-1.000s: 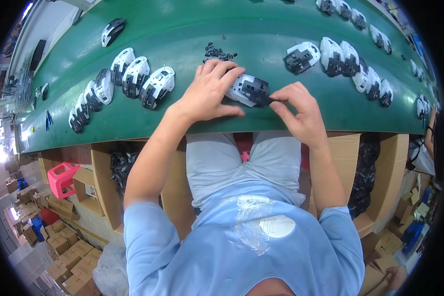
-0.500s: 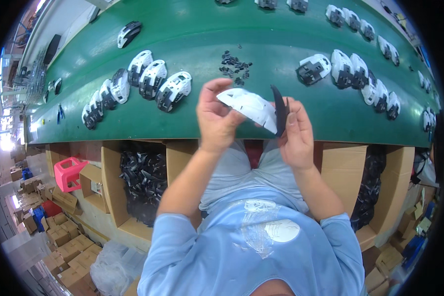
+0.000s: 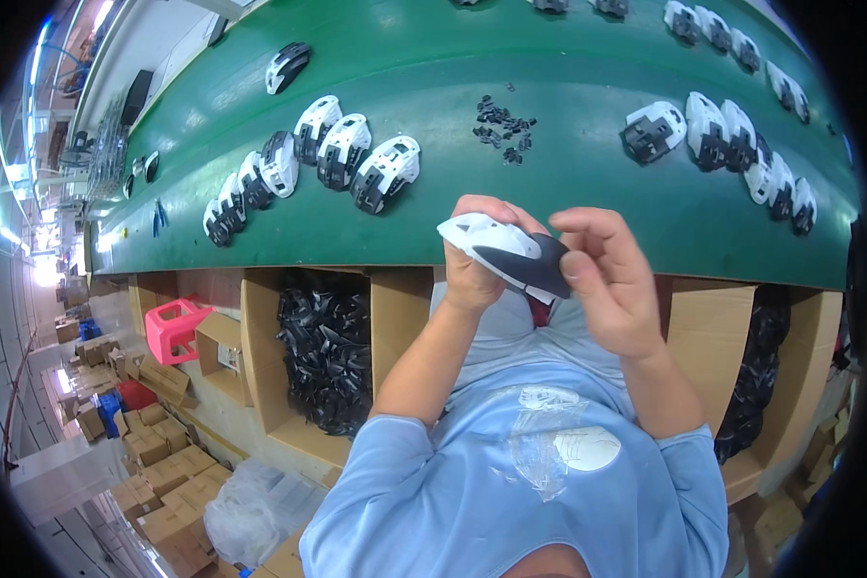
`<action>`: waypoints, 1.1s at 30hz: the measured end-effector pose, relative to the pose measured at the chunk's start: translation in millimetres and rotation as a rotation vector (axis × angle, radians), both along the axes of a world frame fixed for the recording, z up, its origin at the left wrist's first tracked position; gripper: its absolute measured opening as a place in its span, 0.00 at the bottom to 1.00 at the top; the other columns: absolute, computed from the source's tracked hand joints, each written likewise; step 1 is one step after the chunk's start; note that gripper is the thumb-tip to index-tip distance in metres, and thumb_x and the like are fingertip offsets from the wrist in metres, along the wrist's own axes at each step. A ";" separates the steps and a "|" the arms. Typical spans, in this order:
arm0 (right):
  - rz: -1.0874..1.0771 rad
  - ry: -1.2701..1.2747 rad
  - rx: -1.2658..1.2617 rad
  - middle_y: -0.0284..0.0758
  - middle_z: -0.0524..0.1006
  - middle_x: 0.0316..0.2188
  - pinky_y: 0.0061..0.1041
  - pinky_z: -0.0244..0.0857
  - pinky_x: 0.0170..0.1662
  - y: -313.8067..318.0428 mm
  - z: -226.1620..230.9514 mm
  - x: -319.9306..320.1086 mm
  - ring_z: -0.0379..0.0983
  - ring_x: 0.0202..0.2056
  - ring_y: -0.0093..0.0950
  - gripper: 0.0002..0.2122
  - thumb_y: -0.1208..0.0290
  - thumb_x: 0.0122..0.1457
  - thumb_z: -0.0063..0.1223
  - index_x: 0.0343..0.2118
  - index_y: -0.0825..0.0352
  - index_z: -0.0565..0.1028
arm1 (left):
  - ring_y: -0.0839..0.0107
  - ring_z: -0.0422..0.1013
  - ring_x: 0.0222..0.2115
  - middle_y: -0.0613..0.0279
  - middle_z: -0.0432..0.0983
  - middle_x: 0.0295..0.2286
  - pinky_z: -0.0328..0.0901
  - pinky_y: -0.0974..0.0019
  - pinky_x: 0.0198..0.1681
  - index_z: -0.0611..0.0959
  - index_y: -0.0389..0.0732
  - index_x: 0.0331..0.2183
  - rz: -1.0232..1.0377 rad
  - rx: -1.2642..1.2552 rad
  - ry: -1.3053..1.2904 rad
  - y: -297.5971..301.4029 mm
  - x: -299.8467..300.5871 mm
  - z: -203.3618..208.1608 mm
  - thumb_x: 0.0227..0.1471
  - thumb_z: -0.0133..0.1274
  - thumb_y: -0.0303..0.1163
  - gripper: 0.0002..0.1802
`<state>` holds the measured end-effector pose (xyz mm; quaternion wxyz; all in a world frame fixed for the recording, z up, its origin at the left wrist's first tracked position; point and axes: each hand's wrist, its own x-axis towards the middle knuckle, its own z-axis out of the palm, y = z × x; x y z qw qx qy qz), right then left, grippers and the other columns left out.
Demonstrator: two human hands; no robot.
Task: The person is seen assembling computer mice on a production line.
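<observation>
My left hand [image 3: 474, 275] is closed around a curved white plastic shell [image 3: 477, 231], held tilted just past the bench's near edge. A pointed black curved piece [image 3: 525, 258] lies along the shell's near side, touching it. My right hand [image 3: 612, 279] is at the wide end of these parts, its thumb against the black piece and its fingers bent over the far side. The right fingertips' contact is partly hidden. On the green bench [image 3: 539, 178] beyond my hands lies a scatter of small black parts [image 3: 503, 125].
White-and-black shells [image 3: 385, 173] stand in a curved row to the left, with more shells [image 3: 708, 130] to the right and along the back. Below the bench, cardboard boxes hold black curved pieces [image 3: 328, 356]. A pink stool [image 3: 173, 330] and pliers [image 3: 159, 218] are at left.
The black piece, upright at the shell's right end before, now lies flat along its near side. The shell has turned, and both hands are closer to my body. The whole view has shifted.
</observation>
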<state>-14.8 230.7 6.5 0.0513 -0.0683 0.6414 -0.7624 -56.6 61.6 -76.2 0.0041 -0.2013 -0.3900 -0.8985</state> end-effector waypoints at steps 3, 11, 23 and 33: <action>-0.083 0.336 0.034 0.35 0.79 0.32 0.23 0.68 0.37 -9.7 -7.9 -8.2 0.74 0.33 0.23 0.12 0.84 0.61 0.50 0.45 0.66 0.80 | 0.63 0.78 0.35 0.45 0.79 0.35 0.74 0.64 0.37 0.71 0.40 0.45 0.023 -0.004 0.051 2.1 -2.5 -2.7 0.54 0.64 0.49 0.28; -0.199 0.608 0.266 0.35 0.80 0.33 0.26 0.69 0.32 -8.7 -27.0 -15.4 0.76 0.32 0.28 0.13 0.81 0.54 0.57 0.43 0.65 0.82 | 0.65 0.77 0.38 0.46 0.79 0.37 0.73 0.63 0.42 0.71 0.36 0.45 0.115 -0.123 0.022 2.4 9.1 -4.2 0.57 0.61 0.50 0.29; -0.363 0.521 0.105 0.35 0.81 0.33 0.24 0.68 0.31 -9.4 -39.1 -8.4 0.75 0.28 0.29 0.11 0.74 0.55 0.67 0.42 0.66 0.83 | 0.63 0.77 0.35 0.43 0.79 0.36 0.73 0.63 0.38 0.69 0.39 0.46 0.241 -0.165 0.017 18.5 15.0 2.4 0.59 0.58 0.52 0.28; -0.504 0.846 0.307 0.33 0.82 0.34 0.25 0.72 0.30 -19.3 -61.4 -30.7 0.78 0.30 0.29 0.09 0.76 0.51 0.68 0.35 0.62 0.80 | 0.69 0.72 0.44 0.61 0.74 0.41 0.67 0.65 0.50 0.70 0.47 0.50 0.200 0.155 -0.399 47.6 41.8 -6.4 0.65 0.49 0.54 0.23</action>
